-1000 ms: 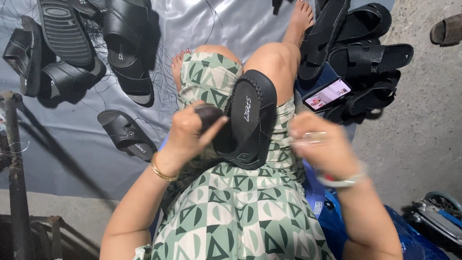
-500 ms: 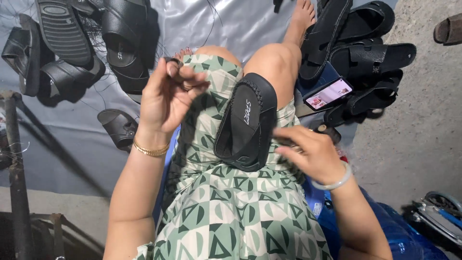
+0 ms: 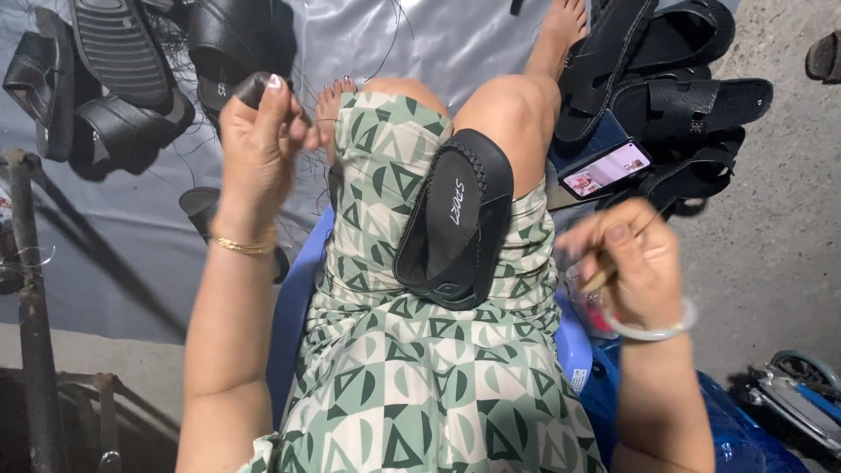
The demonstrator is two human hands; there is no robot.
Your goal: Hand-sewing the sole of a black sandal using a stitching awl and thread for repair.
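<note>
A glossy grey plastic sheet [image 3: 420, 44] covers the ground, catching bright daylight; rough grey concrete floor [image 3: 771, 254] lies to the right; a rusty metal pole [image 3: 35, 333] throws a hard shadow at left; a blue plastic stool [image 3: 293, 298] stands on the sheet.

We see a grey plastic sheet [image 3: 420, 44] spread over the concrete floor [image 3: 771, 228], and it carries most of what lies here. On its left part black sandals [image 3: 114, 96] sit heaped, some turned sole up. On the right another pile of black sandals [image 3: 674, 96] rests where sheet meets floor, with a phone [image 3: 606, 168] lying against it, screen lit. A lone dark sandal [image 3: 824, 56] lies on bare concrete at the far right edge. A rusty metal frame [image 3: 35, 333] stands at the left
</note>
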